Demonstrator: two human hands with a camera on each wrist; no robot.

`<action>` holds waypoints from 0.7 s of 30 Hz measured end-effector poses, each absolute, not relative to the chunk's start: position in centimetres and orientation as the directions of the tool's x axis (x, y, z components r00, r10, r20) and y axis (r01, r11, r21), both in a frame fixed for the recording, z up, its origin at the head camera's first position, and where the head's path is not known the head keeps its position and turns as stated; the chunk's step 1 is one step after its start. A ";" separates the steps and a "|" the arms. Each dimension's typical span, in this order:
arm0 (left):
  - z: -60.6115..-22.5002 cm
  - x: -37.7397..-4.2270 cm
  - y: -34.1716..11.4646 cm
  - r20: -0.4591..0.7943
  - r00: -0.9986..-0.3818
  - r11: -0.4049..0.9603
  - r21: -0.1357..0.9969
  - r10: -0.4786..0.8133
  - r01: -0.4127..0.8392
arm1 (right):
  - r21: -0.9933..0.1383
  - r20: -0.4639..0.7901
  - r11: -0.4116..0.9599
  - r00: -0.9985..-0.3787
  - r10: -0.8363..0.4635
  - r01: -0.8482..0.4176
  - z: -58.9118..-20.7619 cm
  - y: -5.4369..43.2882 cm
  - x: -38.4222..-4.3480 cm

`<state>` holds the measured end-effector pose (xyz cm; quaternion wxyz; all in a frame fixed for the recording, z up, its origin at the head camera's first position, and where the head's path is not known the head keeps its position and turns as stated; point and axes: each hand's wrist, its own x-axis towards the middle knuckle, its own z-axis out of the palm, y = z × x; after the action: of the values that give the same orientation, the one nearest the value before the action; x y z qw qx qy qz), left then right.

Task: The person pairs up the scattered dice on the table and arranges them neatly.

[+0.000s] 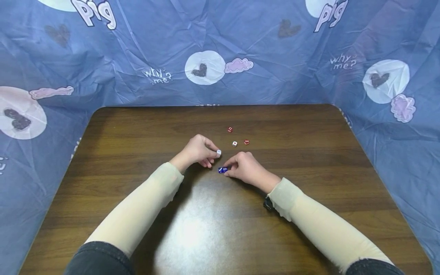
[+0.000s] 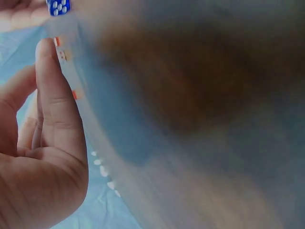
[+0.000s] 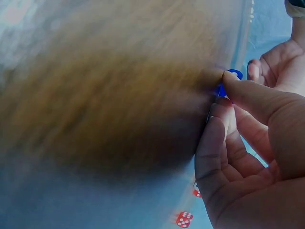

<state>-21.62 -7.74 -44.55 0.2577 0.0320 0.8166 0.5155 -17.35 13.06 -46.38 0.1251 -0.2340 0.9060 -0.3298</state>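
On the brown wooden table (image 1: 213, 229) my left hand (image 1: 198, 151) pinches a small white die (image 1: 218, 152) at its fingertips. Just right of it, my right hand (image 1: 245, 168) pinches a blue die (image 1: 222, 170) low over the table; that blue die (image 2: 58, 6) shows at the top of the left wrist view and as a blue die (image 3: 228, 81) behind the thumb in the right wrist view. Beyond the hands lie a red die (image 1: 230, 129), a white die (image 1: 234, 143) and another red die (image 1: 246, 142). Red dice (image 3: 183, 219) appear low in the right wrist view.
A blue printed sheet (image 1: 220, 49) stands as a wall behind and at both sides of the table. The table's rounded far corners (image 1: 330, 107) meet the sheet. Both forearms wear cream sleeves (image 1: 137, 214).
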 end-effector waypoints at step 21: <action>-45.9 -19.6 -7.1 -0.378 -0.880 0.531 0.827 0.287 -0.182 | -0.668 -0.089 0.673 -0.865 -0.494 -0.316 -46.5 13.0 -17.4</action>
<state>-19.64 -7.10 -45.95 0.2425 0.0311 0.8407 0.4831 -17.39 12.97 -46.50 0.1323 -0.2239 0.9050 -0.3366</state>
